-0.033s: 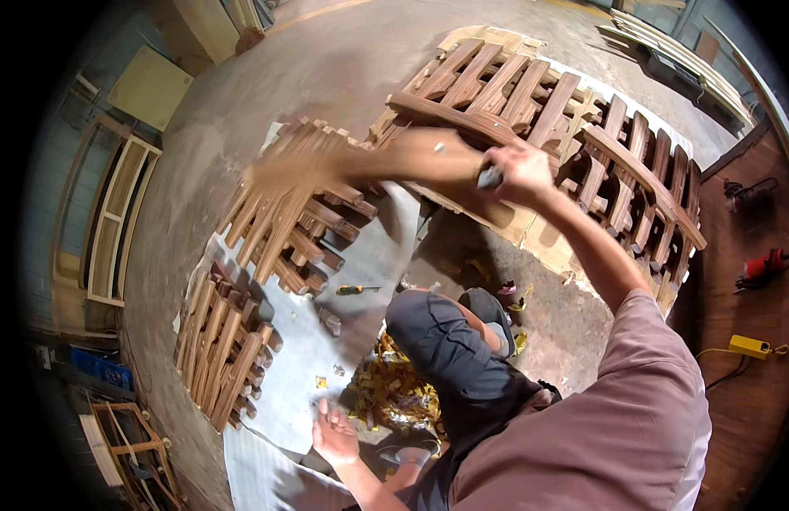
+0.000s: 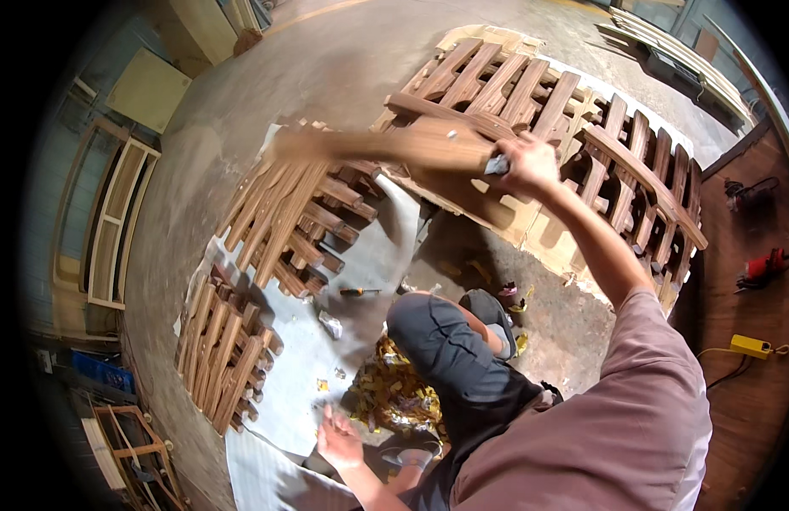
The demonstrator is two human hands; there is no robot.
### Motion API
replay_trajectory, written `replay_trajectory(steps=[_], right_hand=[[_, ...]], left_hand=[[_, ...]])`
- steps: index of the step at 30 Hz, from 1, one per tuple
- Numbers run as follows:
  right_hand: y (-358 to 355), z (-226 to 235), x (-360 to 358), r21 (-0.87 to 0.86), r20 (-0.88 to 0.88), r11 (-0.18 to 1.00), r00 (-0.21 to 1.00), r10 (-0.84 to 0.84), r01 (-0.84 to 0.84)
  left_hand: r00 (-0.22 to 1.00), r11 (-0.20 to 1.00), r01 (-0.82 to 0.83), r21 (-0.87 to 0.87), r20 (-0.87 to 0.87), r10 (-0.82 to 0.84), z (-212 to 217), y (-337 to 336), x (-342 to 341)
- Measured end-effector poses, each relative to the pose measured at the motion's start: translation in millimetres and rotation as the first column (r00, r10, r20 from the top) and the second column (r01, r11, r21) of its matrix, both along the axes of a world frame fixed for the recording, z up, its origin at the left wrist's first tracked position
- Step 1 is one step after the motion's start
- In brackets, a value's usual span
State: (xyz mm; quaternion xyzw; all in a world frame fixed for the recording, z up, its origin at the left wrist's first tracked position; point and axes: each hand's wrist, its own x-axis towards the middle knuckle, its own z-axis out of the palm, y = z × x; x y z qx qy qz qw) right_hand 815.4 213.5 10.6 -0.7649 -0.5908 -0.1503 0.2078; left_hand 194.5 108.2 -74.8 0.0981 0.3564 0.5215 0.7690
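Observation:
My right hand is closed around the near end of a long, shaped wooden piece, with something grey at the gripped end. The piece is raised above stacked wood; its far end is smeared by motion. Low in the view, my left hand hovers by the white sheet, fingers apart and nothing visible in them. Beside it lies a heap of yellow and brown scraps. A screwdriver and a crumpled clear wrapper rest on the sheet.
Stacked brown wooden pieces stand on the left, with another stack nearer. More pieces lie in rows on cardboard ahead. At right, a brown board holds a red power tool and a yellow box.
The wooden piece has swung, its far end rising slightly and shifting right. My right hand has moved a little to the right. My left hand has shifted slightly.

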Motion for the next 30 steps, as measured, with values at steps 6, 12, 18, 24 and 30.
replay_trajectory(steps=[6,12,18,24,30], right_hand=[[31.4,-44.9,122.6,-0.06,0.04,0.96,0.962,-0.271,0.273],[56.4,-86.6,186.1,-0.179,0.056,0.914,0.932,-0.359,0.363],[64.6,-119.1,231.9,-0.202,0.01,0.904,0.924,-0.382,0.376],[108.6,-131.0,240.5,-0.3,-0.118,0.929,0.958,-0.262,0.217],[80.0,-141.5,232.8,-0.412,-0.348,0.911,0.928,-0.133,-0.023]], left_hand=[[0.997,0.972,-0.071,-0.224,-0.051,0.061,-47.2,-24.5,-18.1],[0.965,0.878,-0.212,-0.43,-0.235,0.118,-55.1,-31.0,-2.0],[0.946,0.86,-0.216,-0.462,-0.317,0.067,-58.6,-12.6,22.8],[0.866,0.872,-0.4,-0.283,-0.427,0.259,-35.7,-7.9,23.2],[0.595,0.799,-0.593,0.099,-0.614,0.518,50.7,-30.5,-29.6]])
